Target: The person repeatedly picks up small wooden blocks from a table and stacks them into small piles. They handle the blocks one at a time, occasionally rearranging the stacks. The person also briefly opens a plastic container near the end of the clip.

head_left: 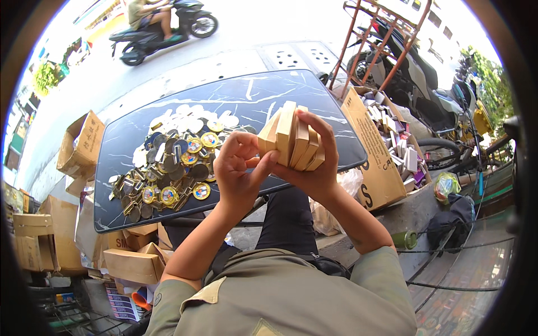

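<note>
Above the near edge of the table I hold a fanned row of several small, flat tan boxes (291,137). My right hand (316,168) is closed round them, its fingers along the far right side. On the other side, my left hand (238,168) has its fingers curled and its thumb pressed on the leftmost box. Left of my hands, on the dark marble-patterned table (224,92), lies a spread pile of medal-like key chains (168,168). Some are gold-rimmed with coloured faces, others dark, and white round ones (190,115) lie at the far side.
Beside the table on the right stands a large cardboard carton (372,151) full of small boxes (412,159). Open cartons (81,143) and cardboard scraps (134,263) crowd the left. A parked motorcycle (420,78) stands behind a rusty frame (386,42); a rider on a scooter (162,28) is on the road.
</note>
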`<state>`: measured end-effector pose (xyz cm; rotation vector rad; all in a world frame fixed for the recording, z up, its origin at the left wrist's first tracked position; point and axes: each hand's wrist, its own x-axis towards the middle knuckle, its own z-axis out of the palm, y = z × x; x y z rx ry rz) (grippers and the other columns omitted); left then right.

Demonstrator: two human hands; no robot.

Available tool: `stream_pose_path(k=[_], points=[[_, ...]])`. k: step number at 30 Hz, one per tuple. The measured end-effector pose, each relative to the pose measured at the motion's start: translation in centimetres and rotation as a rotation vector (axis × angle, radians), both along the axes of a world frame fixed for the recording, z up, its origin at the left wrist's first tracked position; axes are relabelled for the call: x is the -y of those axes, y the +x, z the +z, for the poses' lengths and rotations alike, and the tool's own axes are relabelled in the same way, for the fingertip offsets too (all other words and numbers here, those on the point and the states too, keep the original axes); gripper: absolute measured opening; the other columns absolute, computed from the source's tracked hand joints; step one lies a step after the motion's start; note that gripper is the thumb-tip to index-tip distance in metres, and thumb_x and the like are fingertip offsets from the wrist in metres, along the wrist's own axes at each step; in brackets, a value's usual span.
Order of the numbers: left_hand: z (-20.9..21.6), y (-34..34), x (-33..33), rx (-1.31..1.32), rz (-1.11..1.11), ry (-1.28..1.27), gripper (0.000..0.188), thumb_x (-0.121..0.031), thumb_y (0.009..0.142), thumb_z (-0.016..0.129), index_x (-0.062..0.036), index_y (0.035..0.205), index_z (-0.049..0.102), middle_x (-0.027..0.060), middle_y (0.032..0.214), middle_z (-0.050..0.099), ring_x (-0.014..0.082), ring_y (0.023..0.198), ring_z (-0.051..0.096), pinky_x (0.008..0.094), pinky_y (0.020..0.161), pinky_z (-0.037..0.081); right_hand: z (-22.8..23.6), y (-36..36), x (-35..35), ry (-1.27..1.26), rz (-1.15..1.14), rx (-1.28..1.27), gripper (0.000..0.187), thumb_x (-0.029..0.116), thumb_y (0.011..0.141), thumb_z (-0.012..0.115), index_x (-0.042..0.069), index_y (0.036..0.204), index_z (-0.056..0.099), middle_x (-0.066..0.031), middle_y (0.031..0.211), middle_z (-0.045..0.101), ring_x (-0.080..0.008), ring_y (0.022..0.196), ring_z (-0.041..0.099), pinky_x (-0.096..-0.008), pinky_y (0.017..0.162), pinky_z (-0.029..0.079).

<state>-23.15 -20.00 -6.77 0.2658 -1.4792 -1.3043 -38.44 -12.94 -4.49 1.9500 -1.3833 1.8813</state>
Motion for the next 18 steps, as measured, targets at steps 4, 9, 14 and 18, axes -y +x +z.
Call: stream_pose_path(k=[4,9,14,18], points=[[-0.3,1.2,1.3,-0.156,0.085,0.183,0.019,-0.003,0.096,0.065,-0.0018,0.11,0.051,0.0077,0.095,0.068,0.0065,0.081,0.064,0.0194,0.069,0.051,-1.3,2.1,2.8,-0.09,0.068,0.088,0.088,0.017,0.066,0.095,0.005,0.139,0.048,-0.013,0.132,0.056,-0.0246,0.118,0.059,-0.0382,0.098,0.051],[0.2,2.6,2.5,-0.101,0.285,0.132,0.02,-0.008,0.099,0.061,-0.0014,0.115,0.049,0.0064,0.086,0.066,0.0035,0.073,0.058,0.0187,0.06,0.045,-2.4,4.6,5.1,0.034,0.19,0.259,0.084,0.013,0.068,0.093,0.006,0.138,0.048,-0.0116,0.131,0.056,-0.0251,0.118,0.06,-0.0383,0.099,0.051],[0.0,4.2,4.2,0.165,0.529,-0.169,0.02,-0.011,0.099,0.064,0.0008,0.113,0.056,0.0033,0.076,0.066,0.0006,0.067,0.052,0.0187,0.054,0.04,-2.4,5.6,5.7,0.06,0.145,0.077,0.087,0.013,0.067,0.094,0.008,0.14,0.046,-0.0127,0.134,0.053,-0.0253,0.122,0.056,-0.0378,0.102,0.049],[-0.3,4.7,4.8,0.187,0.602,-0.172,0.024,-0.017,0.102,0.061,0.0023,0.116,0.062,0.0061,0.081,0.071,0.0032,0.069,0.057,0.0212,0.058,0.046,-2.8,6.7,6.3,0.084,0.162,0.136,0.09,0.012,0.067,0.093,0.007,0.142,0.044,-0.013,0.136,0.05,-0.0242,0.126,0.052,-0.0371,0.104,0.047]])
